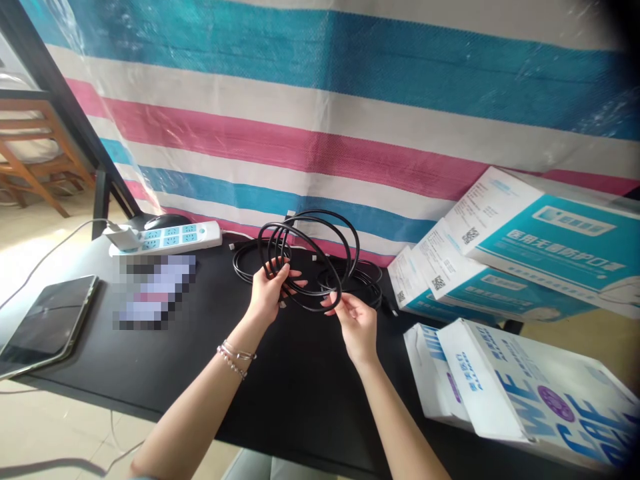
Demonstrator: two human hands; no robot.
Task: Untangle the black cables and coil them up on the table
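Note:
A black cable [354, 233], wound in several loose loops, is held up over the table between both my hands. My left hand [270, 288] is closed round the bundled loops on their left side, its thumb across the strands. Lower on the right, my right hand [354, 321] pinches a strand of the same cable between thumb and fingers. Behind it on the tabletop lie more coiled black cables, one coil [243, 261] to the left and another coil [373, 279] to the right, both partly hidden by the raised loops.
A white power strip [207, 235] with a plugged-in charger [121, 237] stands at the back left. Nearer are a blurred-out phone-like item [157, 290] and a tablet [47, 320]. Stacked mask boxes [545, 230] and white cartons [550, 393] line the right. A striped sheet [320, 100] hangs behind the black table [300, 393].

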